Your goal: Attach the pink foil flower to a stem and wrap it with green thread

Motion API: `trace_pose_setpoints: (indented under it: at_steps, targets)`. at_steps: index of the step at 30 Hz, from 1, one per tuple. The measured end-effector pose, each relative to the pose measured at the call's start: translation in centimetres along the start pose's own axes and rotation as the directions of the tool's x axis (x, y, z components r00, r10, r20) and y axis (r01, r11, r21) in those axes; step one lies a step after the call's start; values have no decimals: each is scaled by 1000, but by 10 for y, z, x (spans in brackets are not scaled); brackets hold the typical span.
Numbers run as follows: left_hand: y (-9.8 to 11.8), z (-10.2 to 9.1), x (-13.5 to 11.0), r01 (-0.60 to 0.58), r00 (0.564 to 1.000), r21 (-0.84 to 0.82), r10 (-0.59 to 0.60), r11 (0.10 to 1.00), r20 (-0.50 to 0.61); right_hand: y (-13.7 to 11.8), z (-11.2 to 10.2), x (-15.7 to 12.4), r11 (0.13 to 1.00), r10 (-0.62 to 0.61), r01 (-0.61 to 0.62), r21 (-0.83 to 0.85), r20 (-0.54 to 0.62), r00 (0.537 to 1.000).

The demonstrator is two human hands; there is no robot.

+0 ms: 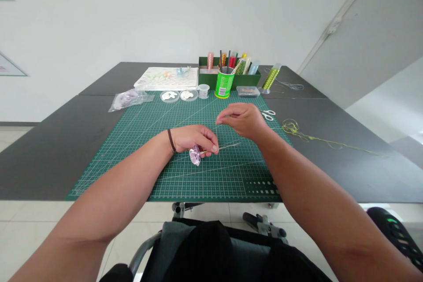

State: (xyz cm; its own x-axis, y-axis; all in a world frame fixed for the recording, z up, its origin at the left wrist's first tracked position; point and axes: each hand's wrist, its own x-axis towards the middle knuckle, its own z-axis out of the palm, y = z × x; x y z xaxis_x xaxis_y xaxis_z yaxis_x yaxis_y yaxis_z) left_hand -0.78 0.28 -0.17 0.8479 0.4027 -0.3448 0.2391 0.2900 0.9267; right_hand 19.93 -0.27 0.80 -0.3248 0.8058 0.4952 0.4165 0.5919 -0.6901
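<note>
Over the mat, the left hand is pinching a flower's rightward-pointing stem; the right hand is pressing fingertips together

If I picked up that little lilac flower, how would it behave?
The lilac flower is probably light, looking small beside the left hand. Its stem may bend easily, being so thin. The flower's shiny surface suggests it could be slippery.

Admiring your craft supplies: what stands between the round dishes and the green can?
In the head view, a small tub stands between the right dish and the green can.
</note>
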Motion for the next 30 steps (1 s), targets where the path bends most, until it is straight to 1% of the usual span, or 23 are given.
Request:
trace_pose_setpoints:
  at_steps: [3,6,8,10,12,13,15,17,19,20,22,25,30]
  targets:
    - [0,0,0,12,999,19,-11,1000,-36,-4,-4,-1,993,-66,66,-96,3,998]
    - [0,-1,1,12,995,10,-11,1000,-101,-4,-4,-3,969,-148,141,-201,-19,989]
    - [0,-2,3,-7,984,-19,3,1000,-180,-4,-4,-4,942,-229,211,-262,-38,973]
    - [-1,-3,5,-43,959,-66,23,997,-282,-4,-5,-6,905,-318,284,-318,-58,946]
    - [0,-4,8,-99,918,-122,43,988,-395,-3,-5,-8,859,-399,345,-378,-73,914]
    - [0,-4,9,-138,890,-148,57,979,-452,-3,-5,-8,835,-434,370,-408,-74,898]
    - [2,-6,12,-240,821,-181,100,954,-562,-2,-5,-9,791,-484,398,-464,-76,872]
    - [4,-7,13,-352,744,-179,159,919,-649,0,-5,-8,773,-508,404,-490,-97,856]
    - [5,-9,14,-447,678,-162,215,880,-703,1,-5,-7,788,-494,377,-487,-135,859]
    - [6,-10,14,-484,654,-156,237,861,-719,2,-5,-6,803,-473,350,-483,-157,867]
    - [6,-11,13,-538,625,-161,264,827,-734,5,-6,-5,833,-412,276,-480,-205,888]
    - [6,-12,13,-587,621,-192,285,787,-730,7,-8,-3,868,-329,177,-463,-271,904]
    - [5,-11,13,-647,618,-226,328,728,-715,8,-10,-2,919,-222,86,-386,-322,920]
